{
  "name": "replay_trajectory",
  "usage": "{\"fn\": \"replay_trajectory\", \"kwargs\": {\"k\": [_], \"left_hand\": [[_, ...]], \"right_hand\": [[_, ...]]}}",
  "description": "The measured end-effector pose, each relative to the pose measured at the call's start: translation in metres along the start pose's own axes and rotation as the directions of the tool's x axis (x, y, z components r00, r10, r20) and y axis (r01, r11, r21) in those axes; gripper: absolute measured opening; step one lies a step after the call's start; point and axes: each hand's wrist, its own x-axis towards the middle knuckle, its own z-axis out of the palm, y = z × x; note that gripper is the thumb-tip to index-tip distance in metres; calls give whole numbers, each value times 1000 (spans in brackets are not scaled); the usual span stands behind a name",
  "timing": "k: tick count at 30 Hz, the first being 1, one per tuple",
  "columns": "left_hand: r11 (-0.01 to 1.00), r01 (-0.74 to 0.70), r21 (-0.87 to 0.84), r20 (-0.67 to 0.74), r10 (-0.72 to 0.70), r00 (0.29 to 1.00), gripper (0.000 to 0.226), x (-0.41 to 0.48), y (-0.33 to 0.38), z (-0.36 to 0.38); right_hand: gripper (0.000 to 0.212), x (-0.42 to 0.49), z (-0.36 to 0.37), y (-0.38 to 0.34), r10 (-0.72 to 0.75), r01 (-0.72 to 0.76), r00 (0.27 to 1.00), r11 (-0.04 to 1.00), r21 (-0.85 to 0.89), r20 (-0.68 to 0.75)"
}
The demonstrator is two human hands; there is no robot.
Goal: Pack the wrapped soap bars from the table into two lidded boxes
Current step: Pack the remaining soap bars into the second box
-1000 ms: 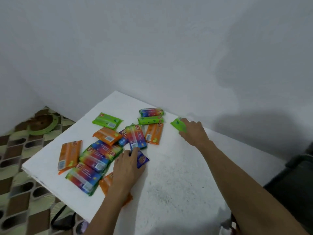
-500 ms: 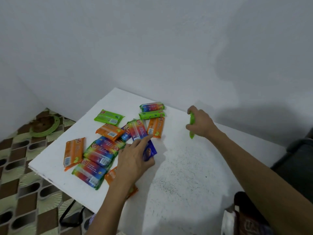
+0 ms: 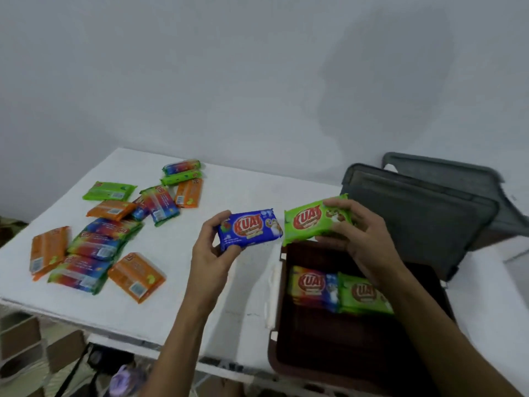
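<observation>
My left hand [image 3: 210, 253] holds a blue wrapped soap bar [image 3: 249, 229] above the white table [image 3: 177, 282]. Beside it, my right hand [image 3: 362, 233] grips a green wrapped soap bar [image 3: 312, 220] over the far rim of an open brown box [image 3: 329, 353]. Inside that box lie a multicoloured bar [image 3: 312, 283] and a green bar [image 3: 363, 293] side by side. Several loose bars in orange, green and rainbow wrappers [image 3: 114, 224] are scattered on the table's left half.
A grey lidded box [image 3: 423, 213] stands open behind the brown one, its lid [image 3: 446, 179] leaning against the white wall. The table's near edge runs along the lower left, with patterned floor tiles [image 3: 28, 353] and dark objects below it.
Both hands lifted a soap bar each from the table and carried them right, over the brown box. The view swung right, bringing both boxes into sight.
</observation>
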Motion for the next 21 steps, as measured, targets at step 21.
{"fn": "replay_trajectory", "kwargs": {"k": [21], "left_hand": [[997, 74, 5, 116, -74, 990, 53, -38, -18, 47]], "right_hand": [[43, -53, -45, 80, 196, 46, 971, 420, -907, 140]]}}
